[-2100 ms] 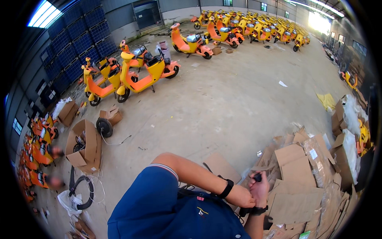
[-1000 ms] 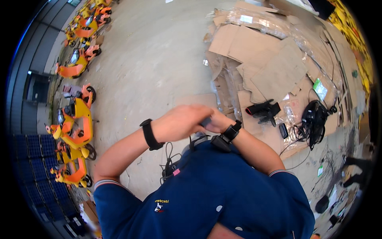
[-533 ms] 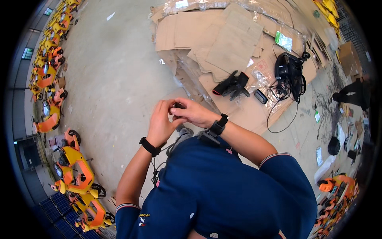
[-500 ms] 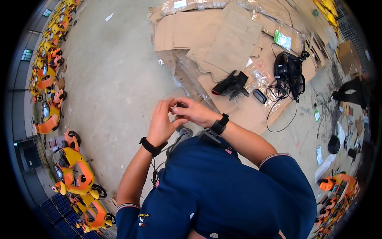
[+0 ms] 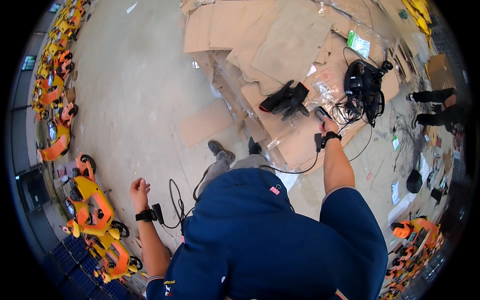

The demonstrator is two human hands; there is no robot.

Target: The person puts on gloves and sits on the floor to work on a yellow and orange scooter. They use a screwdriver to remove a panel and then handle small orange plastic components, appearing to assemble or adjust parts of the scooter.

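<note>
Right hand (image 5: 329,126) at the black gadget (image 5: 321,113) on the cardboard (image 5: 295,40), head view; whether the fingers pinch it, I can't tell. Left hand (image 5: 139,194) hangs well apart, loosely spread, bare. From here I favour a light side grip, wrist cable (image 5: 310,168) clear of the tangled gear (image 5: 362,87).
</note>
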